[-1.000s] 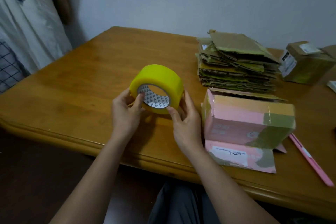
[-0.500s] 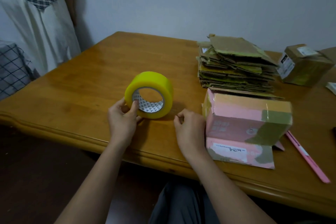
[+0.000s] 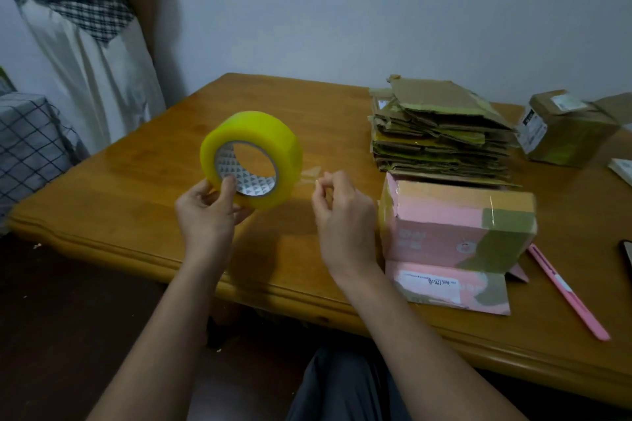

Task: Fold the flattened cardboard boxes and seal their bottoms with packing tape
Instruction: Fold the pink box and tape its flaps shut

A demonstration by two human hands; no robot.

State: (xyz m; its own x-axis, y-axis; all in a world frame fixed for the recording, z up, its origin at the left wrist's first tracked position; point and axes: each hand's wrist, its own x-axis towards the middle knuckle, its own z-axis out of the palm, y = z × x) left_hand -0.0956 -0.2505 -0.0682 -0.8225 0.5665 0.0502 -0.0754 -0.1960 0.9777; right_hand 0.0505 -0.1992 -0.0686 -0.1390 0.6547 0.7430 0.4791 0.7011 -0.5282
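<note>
Fingertips (image 3: 319,183) of my right hand (image 3: 345,215) pinch the freed tape end (image 3: 313,174), drawn a little way off the roll. My left hand (image 3: 208,215) grips the yellow tape roll (image 3: 253,157) by its lower rim, lifted above the table (image 3: 136,188) at frame centre. Its core axis runs toward me and lower left, the open hole facing me. Risk, I think: the thin strip could fold onto itself or snap back if my pinch slips. The pink box (image 3: 455,219) stands just right.

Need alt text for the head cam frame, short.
Left hand grips a yellow tape roll above a wooden table while the right hand pinches its clear free end; a pink box and flattened cardboard stack sit right.
</note>
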